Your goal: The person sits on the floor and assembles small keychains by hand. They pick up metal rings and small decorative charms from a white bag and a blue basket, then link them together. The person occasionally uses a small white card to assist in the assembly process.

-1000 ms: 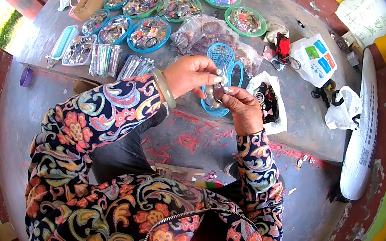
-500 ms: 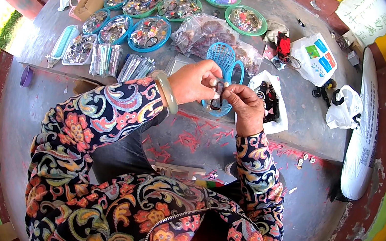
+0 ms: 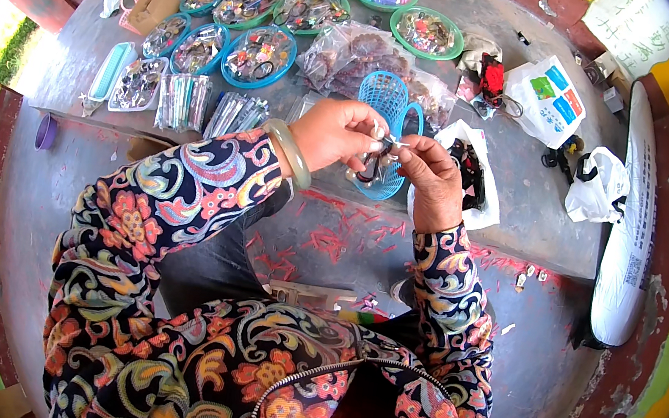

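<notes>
Small trinket (image 3: 384,141) pinched by left hand (image 3: 335,134) and right hand (image 3: 432,180), above blue basket (image 3: 390,106), trinket-filled dishes (image 3: 260,55) behind

Dark floral paisley jacket (image 3: 180,213), front zip (image 3: 311,377); pale green bangle (image 3: 291,152), left wrist.

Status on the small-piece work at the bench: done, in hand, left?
Done: cannot tell for certain; the round trays already hold sorted small items, and clear packets lie in a row. In hand: left hand and right hand pinch one small dark piece above the blue basket. Left: dark pieces on the white bag beside the basket.
</notes>
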A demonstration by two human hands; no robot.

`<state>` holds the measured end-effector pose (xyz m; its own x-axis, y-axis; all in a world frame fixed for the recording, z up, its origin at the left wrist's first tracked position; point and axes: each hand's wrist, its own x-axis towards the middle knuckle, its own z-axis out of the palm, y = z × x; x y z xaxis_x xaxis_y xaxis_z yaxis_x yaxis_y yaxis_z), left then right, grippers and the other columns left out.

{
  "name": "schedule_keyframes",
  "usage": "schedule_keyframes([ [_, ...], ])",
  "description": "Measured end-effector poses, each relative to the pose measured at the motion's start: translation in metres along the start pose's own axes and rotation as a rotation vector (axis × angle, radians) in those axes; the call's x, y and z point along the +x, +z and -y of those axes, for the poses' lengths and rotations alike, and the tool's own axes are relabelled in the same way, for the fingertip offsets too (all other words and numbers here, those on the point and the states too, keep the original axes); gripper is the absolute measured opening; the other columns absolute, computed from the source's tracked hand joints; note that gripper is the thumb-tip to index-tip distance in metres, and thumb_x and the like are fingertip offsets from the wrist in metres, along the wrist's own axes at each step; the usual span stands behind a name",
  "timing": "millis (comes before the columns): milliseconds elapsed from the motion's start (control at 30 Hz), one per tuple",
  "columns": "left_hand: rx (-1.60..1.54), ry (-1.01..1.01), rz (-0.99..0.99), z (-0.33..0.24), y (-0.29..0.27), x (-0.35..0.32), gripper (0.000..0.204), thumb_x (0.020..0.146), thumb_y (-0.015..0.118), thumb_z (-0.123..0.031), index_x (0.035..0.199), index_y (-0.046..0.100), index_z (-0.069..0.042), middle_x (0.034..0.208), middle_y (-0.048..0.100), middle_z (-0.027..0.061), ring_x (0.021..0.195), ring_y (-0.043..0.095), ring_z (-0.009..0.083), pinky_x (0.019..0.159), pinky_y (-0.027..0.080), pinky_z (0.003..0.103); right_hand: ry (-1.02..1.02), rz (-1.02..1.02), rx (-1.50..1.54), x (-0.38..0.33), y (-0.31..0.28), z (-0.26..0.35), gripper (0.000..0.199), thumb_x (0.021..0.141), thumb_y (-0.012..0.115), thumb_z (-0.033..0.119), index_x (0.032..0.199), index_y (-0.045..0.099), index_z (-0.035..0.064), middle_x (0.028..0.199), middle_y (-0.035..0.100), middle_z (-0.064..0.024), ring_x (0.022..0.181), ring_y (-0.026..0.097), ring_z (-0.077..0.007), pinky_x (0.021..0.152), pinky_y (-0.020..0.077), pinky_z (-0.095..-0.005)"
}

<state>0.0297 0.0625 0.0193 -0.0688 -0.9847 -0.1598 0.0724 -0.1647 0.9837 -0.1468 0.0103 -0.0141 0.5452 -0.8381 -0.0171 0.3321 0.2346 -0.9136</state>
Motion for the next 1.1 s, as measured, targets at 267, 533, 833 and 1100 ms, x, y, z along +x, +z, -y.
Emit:
schedule_keyframes([
  [267,0.124,0.009,0.091,0.0017,0.0022,-0.0020,0.022,0.080,0.058,-0.007,0.100,0.051,-0.002,0.085,0.057,0.0041,0.070,0.055,0.0080,0.050,0.045,0.020,-0.029,-0.016,-0.027,-0.0017,-0.0034,-0.0033,0.007,0.076,0.064,0.005,0.081,0.063,0.0010,0.075,0.061,-0.0016,0.068,0.053,-0.0077,0.064,0.0413,-0.0203],
  [533,0.159,-0.137,0.110,0.0058,-0.0019,-0.0006,0.016,0.080,0.060,-0.012,0.091,0.054,-0.003,0.078,0.056,0.0014,0.062,0.052,0.0053,0.043,0.040,0.018,-0.082,-0.162,0.007,-0.0053,0.0019,0.0009,0.007,0.075,0.065,0.006,0.079,0.064,0.0004,0.070,0.061,-0.0023,0.062,0.051,-0.0080,0.060,0.0401,-0.0207],
  [833,0.183,-0.100,0.102,0.0015,-0.0032,-0.0028,0.013,0.080,0.060,-0.014,0.085,0.056,-0.002,0.070,0.053,-0.0005,0.054,0.048,0.0040,0.040,0.039,0.018,-0.057,-0.044,0.019,-0.0019,-0.0026,-0.0027,0.007,0.075,0.064,0.001,0.081,0.061,0.0013,0.076,0.060,-0.0004,0.069,0.051,-0.0067,0.065,0.0400,-0.0189],
  [1100,0.277,-0.093,0.148,0.0010,-0.0016,-0.0038,0.019,0.077,0.063,-0.014,0.091,0.056,-0.003,0.073,0.052,-0.0015,0.058,0.048,0.0045,0.042,0.036,0.018,-0.071,-0.074,0.062,-0.0011,-0.0050,-0.0052,0.006,0.075,0.062,-0.002,0.080,0.060,0.0016,0.076,0.059,0.0003,0.069,0.051,-0.0064,0.065,0.0397,-0.0188],
])
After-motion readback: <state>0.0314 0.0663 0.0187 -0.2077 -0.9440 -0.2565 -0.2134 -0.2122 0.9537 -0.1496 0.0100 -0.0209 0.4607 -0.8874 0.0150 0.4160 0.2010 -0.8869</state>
